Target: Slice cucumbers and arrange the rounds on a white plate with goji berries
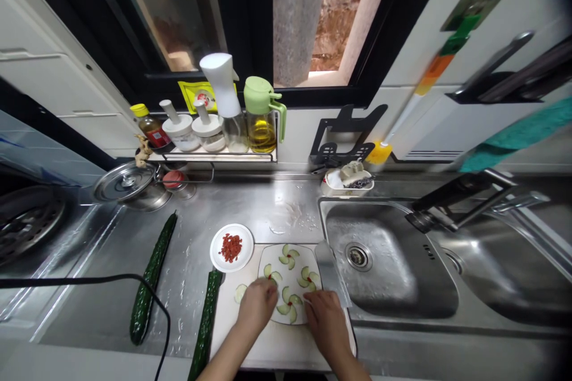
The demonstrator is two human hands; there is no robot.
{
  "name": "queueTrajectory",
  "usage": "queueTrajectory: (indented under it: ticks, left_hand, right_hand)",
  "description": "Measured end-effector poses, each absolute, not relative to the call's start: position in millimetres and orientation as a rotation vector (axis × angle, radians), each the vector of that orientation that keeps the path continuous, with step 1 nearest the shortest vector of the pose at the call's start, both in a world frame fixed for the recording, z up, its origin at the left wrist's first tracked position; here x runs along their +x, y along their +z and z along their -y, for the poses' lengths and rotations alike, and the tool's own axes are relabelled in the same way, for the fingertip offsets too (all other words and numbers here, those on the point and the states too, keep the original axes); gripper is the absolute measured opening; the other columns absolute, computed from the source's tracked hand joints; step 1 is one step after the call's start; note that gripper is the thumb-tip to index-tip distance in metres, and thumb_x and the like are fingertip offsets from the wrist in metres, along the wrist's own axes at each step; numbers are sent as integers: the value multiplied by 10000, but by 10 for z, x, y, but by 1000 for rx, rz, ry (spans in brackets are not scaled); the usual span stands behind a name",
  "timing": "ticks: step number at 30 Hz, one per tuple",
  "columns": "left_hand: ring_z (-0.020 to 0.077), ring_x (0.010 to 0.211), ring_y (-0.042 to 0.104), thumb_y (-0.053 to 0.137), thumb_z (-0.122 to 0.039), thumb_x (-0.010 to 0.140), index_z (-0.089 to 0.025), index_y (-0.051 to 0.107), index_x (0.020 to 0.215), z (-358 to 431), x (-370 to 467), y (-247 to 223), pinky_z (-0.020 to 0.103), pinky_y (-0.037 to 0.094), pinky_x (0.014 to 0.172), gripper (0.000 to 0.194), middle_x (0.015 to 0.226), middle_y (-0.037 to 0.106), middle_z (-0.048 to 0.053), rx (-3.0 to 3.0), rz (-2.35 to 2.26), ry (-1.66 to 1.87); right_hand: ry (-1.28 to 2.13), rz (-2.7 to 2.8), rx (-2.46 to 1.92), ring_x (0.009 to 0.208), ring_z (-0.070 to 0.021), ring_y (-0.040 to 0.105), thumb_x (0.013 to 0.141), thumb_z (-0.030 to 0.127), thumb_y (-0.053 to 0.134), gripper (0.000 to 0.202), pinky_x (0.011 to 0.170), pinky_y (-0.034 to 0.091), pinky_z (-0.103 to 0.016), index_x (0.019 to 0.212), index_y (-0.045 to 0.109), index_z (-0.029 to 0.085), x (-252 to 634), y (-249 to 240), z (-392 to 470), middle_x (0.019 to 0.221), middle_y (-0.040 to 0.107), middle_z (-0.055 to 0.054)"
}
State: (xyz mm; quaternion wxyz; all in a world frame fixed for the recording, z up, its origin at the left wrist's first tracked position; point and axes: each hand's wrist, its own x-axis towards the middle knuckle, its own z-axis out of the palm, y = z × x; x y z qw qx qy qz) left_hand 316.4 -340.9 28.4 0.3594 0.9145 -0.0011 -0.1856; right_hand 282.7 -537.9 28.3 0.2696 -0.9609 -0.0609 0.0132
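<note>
A white square plate [295,274] lies on the cutting board [241,339], with several pinwheel flowers of cucumber slices [288,303] on it, each with a red bit in the middle. My left hand [258,305] is closed in a pinch over the plate's left edge, beside the left flower; what its fingertips hold is hidden. At the right rim rests my right hand [327,318], its fingers stretched out close to the lower flower. A pale cucumber slice [240,293] is on the board left of my left hand. A wide knife blade [329,274] lies right of the plate.
A small dish [245,250] holds red goji berries [231,247]. Two cucumbers [154,277] [206,321] lie to the left, crossed nearby by a black cable [89,280]. The sink [384,256] is at right. Seasoning jars [181,131] and an oil bottle [261,125] stand behind.
</note>
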Motion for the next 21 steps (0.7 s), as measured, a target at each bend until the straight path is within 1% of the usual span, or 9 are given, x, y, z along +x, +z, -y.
queueTrajectory:
  ticks: [2, 5, 8, 10, 13, 16, 18, 21]
  left_hand:
    - [148, 779, 607, 479, -160, 810, -188, 650, 774, 3295, 3198, 301, 228, 408, 724, 177, 812, 666, 39, 2346, -94, -380]
    - [147, 725, 611, 488, -181, 815, -179, 646, 913, 3139, 3215, 275, 237, 417, 702, 186, 811, 671, 37, 2348, -272, -318]
    - [143, 704, 626, 504, -181, 813, -161, 619, 1032, 3063, 3181, 210, 231, 418, 695, 248, 764, 672, 25, 2317, -385, -368]
    - [139, 711, 636, 509, -179, 817, -154, 608, 1062, 3065, 3141, 167, 223, 416, 694, 266, 747, 675, 19, 2280, -400, -439]
    - [135, 712, 627, 533, -169, 804, -167, 620, 1013, 3119, 3090, 117, 212, 401, 671, 227, 721, 664, 4, 2269, -395, -520]
    - [128, 687, 594, 559, -135, 769, -183, 624, 887, 3173, 3072, 79, 203, 375, 638, 142, 675, 622, -16, 2306, -392, -537]
    - [118, 661, 567, 564, -109, 750, -188, 596, 808, 3191, 3076, 57, 195, 359, 622, 103, 649, 585, -32, 2311, -391, -528]
    - [104, 623, 526, 562, -87, 730, -191, 532, 729, 3195, 3084, 25, 186, 344, 609, 109, 620, 530, -53, 2292, -388, -503]
  right_hand:
    - [26, 102, -2585, 862, -229, 557, 838, 197, 453, 244, 761, 443, -345, 942, 674, 205, 2853, 286, 5461, 870, 679, -74]
    - [16, -19, -2606, 856, -233, 571, 834, 215, 433, 282, 789, 439, -358, 994, 665, 194, 2895, 273, 5573, 886, 685, -78]
    - [58, -140, -2653, 848, -246, 580, 829, 227, 418, 313, 769, 443, -356, 1024, 656, 168, 2930, 247, 5640, 875, 689, -89]
    - [111, -179, -2674, 845, -249, 586, 823, 226, 420, 320, 757, 446, -348, 1032, 654, 166, 2945, 222, 5651, 877, 695, -87]
    - [153, -208, -2683, 838, -247, 596, 815, 217, 427, 307, 744, 445, -334, 1009, 663, 188, 2958, 181, 5635, 869, 704, -74]
    - [153, -246, -2648, 838, -251, 596, 807, 209, 425, 300, 727, 438, -327, 983, 667, 191, 2971, 148, 5613, 849, 706, -76]
    - [154, -258, -2613, 829, -250, 595, 800, 206, 424, 294, 735, 430, -330, 965, 667, 191, 2985, 140, 5606, 847, 707, -77]
    - [166, -277, -2578, 812, -258, 595, 784, 205, 428, 289, 751, 422, -343, 938, 672, 185, 3011, 151, 5601, 814, 706, -83]
